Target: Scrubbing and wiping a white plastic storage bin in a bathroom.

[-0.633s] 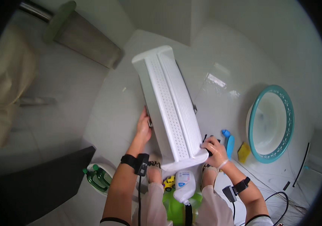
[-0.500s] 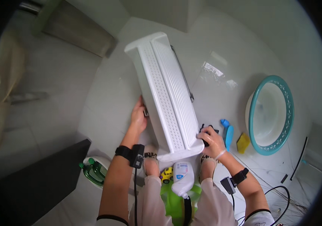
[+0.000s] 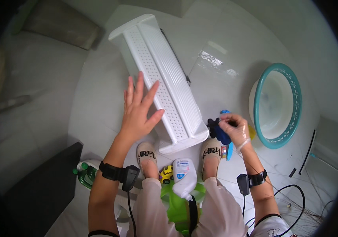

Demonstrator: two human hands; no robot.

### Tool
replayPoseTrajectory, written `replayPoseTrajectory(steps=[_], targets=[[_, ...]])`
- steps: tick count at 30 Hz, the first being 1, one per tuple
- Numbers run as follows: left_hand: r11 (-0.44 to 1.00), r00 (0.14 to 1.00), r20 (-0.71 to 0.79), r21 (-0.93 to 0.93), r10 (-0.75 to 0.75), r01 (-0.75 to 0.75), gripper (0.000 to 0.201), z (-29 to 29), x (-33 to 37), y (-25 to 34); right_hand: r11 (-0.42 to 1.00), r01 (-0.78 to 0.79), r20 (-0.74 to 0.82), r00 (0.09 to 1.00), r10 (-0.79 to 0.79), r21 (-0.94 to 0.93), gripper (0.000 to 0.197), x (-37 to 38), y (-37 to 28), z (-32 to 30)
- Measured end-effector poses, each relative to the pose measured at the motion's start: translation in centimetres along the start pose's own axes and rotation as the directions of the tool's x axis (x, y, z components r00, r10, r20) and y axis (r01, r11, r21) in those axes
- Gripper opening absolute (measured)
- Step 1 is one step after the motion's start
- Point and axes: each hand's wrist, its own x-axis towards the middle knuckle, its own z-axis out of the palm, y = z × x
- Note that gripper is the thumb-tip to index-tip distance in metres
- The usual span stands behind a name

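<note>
A long white plastic unit (image 3: 180,96), with ribbed and dotted strips and flared end caps, lies slantwise on the floor in front of me. My left hand (image 3: 137,112) is over its left side, fingers spread, holding nothing. Off the unit's near right end, my right hand (image 3: 235,129), in a clear thin glove, has its fingers closed in a pinch. Below those fingers is a dark blue object with black parts (image 3: 219,133); its kind is unclear. Behind that hand, a light blue brush-like thing (image 3: 229,151) and a yellow sponge (image 3: 252,132) are partly hidden.
To the right stands a white basin with a teal rim (image 3: 259,106). Between my feet are a white bottle (image 3: 184,175), a yellow toy car (image 3: 166,174) and a bright green stool-like thing (image 3: 177,211). Green bottles (image 3: 86,175) stand left beside a dark panel (image 3: 38,189).
My left hand has let go of the white unit's side and opened above it. My right hand has moved away from the unit's near end, with the dark blue object below its fingers.
</note>
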Motion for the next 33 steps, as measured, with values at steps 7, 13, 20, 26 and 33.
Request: replayPoseTrajectory(steps=[7, 13, 20, 26, 33], targets=[[0.986, 0.993, -0.056, 0.125, -0.105, 0.111, 0.065, 3.9, 2.1, 2.2, 0.987, 0.075, 0.132, 0.987, -0.094, 0.139, 0.015, -1.1, -6.5, 0.6], [0.986, 0.977, -0.178, 0.101, -0.116, 0.135, 0.076, 4.9, 2.3, 2.5, 0.988, 0.098, 0.444, 0.895, -0.034, -0.121, 0.03, 1.8, -5.0, 2.7], [0.996, 0.999, -0.038, 0.083, 0.036, -0.032, 0.077, 3.9, 1.3, 1.6, 0.96, -0.087, 0.72, 0.644, 0.257, -0.265, 0.025, 2.8, -1.5, 3.8], [0.997, 0.998, 0.031, 0.044, 0.063, -0.065, 0.077, 3.8, 1.3, 2.3, 0.953, 0.304, 0.774, 0.604, -0.193, 0.0, 0.02, 0.9, -0.4, 5.5], [0.986, 0.979, -0.129, -0.061, -0.159, 0.153, 0.094, 5.2, 0.5, 3.0, 0.874, 0.322, 0.678, 0.735, 0.012, -0.365, 0.011, -0.3, -3.2, 7.3]])
